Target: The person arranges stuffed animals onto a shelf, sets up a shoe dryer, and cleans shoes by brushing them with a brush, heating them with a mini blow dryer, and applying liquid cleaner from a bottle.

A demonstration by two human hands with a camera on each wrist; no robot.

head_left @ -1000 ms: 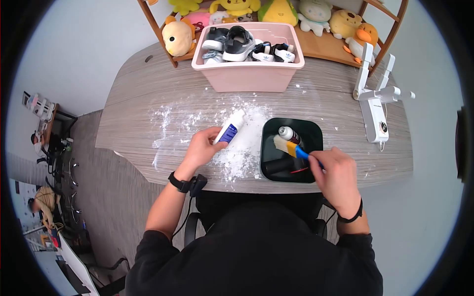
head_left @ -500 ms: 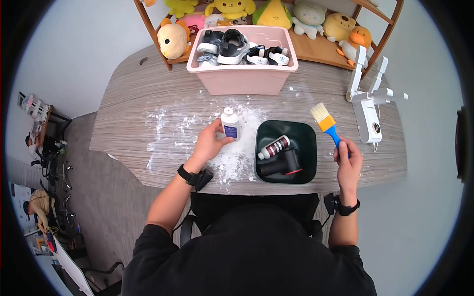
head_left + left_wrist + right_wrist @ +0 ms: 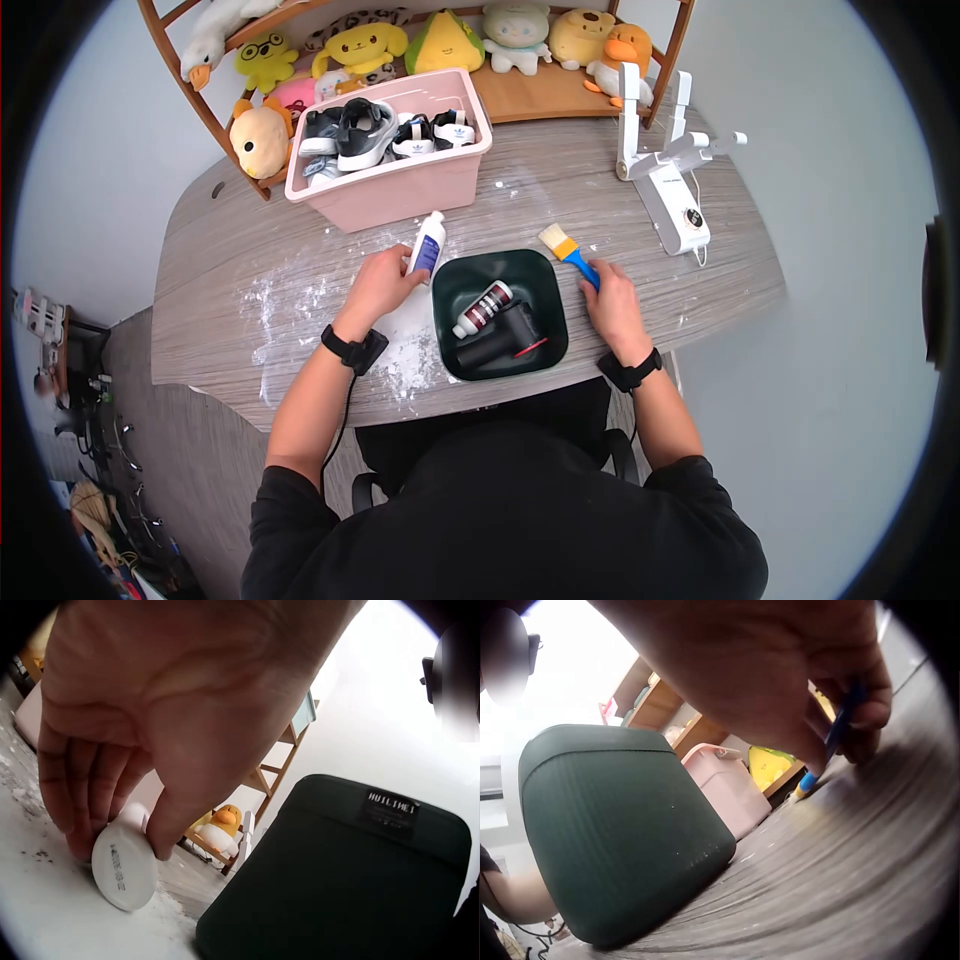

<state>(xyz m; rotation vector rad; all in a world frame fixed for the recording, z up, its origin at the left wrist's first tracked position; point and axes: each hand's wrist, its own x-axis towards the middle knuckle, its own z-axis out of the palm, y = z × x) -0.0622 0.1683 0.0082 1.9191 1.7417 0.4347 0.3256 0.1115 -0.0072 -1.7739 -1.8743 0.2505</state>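
Note:
My left hand (image 3: pixel 382 285) holds a white bottle (image 3: pixel 428 248) with a blue label between thumb and fingers, left of a dark green bin (image 3: pixel 447 350). The bottle leans, cap away from me; its round base (image 3: pixel 124 866) faces the left wrist camera. My right hand (image 3: pixel 617 315), low over the table right of the bin, grips a paintbrush by its blue handle (image 3: pixel 582 268). The brush's pale bristles (image 3: pixel 552 235) point away and to the left. Inside the bin lie a small white-capped bottle with a dark red label (image 3: pixel 484 308) and a black device (image 3: pixel 505 335) with a red edge.
White powder (image 3: pixel 415 350) is scattered over the wood-grain table (image 3: pixel 200 330), mostly left of the bin. Behind stands a pink box (image 3: pixel 400 195) full of shoes (image 3: pixel 365 135), before a shelf of plush toys (image 3: pixel 445 45). A white device with upright arms (image 3: pixel 675 205) stands at the right.
The brush has moved from over the bin, then upright at its right, down to the tabletop. The white bottle went from tilted to upright and leans again. The head view has turned.

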